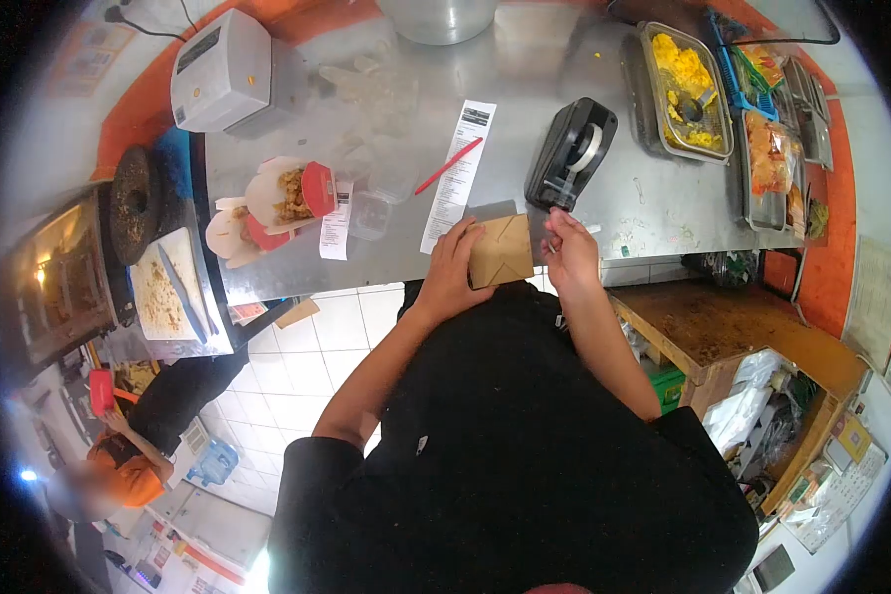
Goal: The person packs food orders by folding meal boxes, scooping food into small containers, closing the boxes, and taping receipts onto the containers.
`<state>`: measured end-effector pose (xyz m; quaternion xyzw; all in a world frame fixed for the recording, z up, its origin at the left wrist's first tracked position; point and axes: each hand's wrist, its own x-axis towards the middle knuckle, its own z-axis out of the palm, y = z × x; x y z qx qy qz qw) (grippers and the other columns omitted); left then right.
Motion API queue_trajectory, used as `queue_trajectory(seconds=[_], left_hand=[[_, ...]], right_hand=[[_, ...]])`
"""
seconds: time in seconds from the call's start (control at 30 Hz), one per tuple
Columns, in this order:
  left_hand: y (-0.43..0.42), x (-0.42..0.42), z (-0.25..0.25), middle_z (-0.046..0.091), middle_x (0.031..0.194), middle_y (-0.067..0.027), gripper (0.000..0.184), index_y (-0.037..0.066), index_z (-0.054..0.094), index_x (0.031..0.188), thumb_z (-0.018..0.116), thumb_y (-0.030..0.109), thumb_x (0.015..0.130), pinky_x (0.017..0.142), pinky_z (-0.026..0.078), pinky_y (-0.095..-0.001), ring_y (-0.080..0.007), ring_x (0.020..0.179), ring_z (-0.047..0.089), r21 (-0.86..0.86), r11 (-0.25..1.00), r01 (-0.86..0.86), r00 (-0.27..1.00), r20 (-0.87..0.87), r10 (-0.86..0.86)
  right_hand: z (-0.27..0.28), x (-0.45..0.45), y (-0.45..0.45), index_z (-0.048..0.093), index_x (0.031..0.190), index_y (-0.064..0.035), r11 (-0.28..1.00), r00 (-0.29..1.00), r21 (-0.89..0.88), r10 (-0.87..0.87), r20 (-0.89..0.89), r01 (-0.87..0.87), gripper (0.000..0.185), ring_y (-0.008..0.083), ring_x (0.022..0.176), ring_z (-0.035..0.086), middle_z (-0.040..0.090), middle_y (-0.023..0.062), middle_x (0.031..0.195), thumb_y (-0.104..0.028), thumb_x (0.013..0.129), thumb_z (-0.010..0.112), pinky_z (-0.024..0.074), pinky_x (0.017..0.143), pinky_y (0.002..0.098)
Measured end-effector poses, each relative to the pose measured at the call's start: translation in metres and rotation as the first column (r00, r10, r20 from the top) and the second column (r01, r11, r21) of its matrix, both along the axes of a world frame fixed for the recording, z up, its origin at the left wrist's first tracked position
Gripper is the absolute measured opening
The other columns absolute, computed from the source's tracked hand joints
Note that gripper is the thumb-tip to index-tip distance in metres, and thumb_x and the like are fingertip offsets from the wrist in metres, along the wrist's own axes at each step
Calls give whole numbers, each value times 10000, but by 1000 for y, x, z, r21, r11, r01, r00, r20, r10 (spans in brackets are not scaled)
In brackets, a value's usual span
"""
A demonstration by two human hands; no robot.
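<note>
A brown cardboard takeaway box (500, 252) is gripped at its left side by my left hand (447, 272), at the table's front edge. Its folded top faces up. Close to the box's right side, my right hand (570, 249) is closed in a pinch at the front end of a black tape dispenser (568, 148). Whatever is between those fingertips is too small to make out. A long printed receipt (455, 188) lies behind the box, with a red pen (448, 165) across it.
Open takeaway boxes with food (292, 193), a shorter receipt (336, 223) and clear plastic tubs (371, 216) stand left. A white printer (223, 74) is at the back. Right is a tray of yellow food (653, 109). Another person (134, 470) in orange works lower left.
</note>
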<state>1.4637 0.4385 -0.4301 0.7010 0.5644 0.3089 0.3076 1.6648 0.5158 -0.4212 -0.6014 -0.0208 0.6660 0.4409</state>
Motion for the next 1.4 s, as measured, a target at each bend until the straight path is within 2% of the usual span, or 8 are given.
queue_trajectory(seconds=[0.47,0.6,0.67,0.97,1.1,1.2,1.27,1.4], left_hand=[[5,-7,16,257,1514,-181,945,87,378,1435,832,112,607,1060,375,-436,-382,1273,407,-100,991,88,996,16,-87],[-3,-8,17,257,1512,-185,932,83,386,1426,835,113,609,1055,379,-440,-381,1265,420,-52,997,62,998,14,-62],[-2,-7,20,260,1510,-188,905,77,402,1408,835,116,614,1050,381,-452,-383,1256,430,-19,1000,-1,1000,18,2],[-8,-10,13,413,1427,-171,695,155,572,1274,827,189,628,1011,405,-463,-363,1232,459,86,991,98,985,-151,-85],[-8,-7,11,511,1345,-172,638,167,608,1246,799,191,638,1002,398,-490,-370,1187,507,212,969,128,971,-226,-79],[-12,-3,15,451,1411,-194,638,139,597,1258,766,200,645,1008,381,-502,-406,1205,473,266,951,157,957,-279,-80],[-12,3,21,410,1436,-214,621,116,578,1265,738,218,674,1010,378,-522,-437,1195,462,200,963,180,927,-363,-97],[-12,-10,-6,414,1413,-241,684,119,517,1313,721,282,681,1008,382,-515,-455,1179,462,333,904,269,914,-384,-130]], right_hand=[[-79,41,-4,657,837,24,918,724,52,273,634,-392,127,128,702,598,667,57,794,-97,848,692,459,663,253],[17,15,-7,673,961,-6,613,623,237,551,555,-753,180,96,745,600,663,23,793,-80,803,718,455,661,248],[31,0,-1,630,963,-35,267,390,287,558,732,-920,219,132,726,619,650,49,753,-78,775,732,461,631,276],[29,-35,9,583,901,-66,120,-209,-279,407,889,-953,337,323,779,662,677,126,820,-285,716,759,506,667,436],[83,-44,-4,678,949,-74,192,-133,-291,574,808,-937,537,352,884,667,692,165,934,-483,613,763,527,763,449],[-56,-37,-18,702,870,-85,500,-35,-230,370,928,-835,230,382,875,658,683,174,953,-280,752,667,511,779,492],[-30,-26,-20,639,960,-69,521,-15,-237,395,918,-820,259,387,893,651,671,204,972,-254,780,616,507,772,506],[-41,-19,-39,550,945,-76,522,292,142,216,932,-841,479,368,842,606,604,174,875,-359,648,798,472,710,465]])
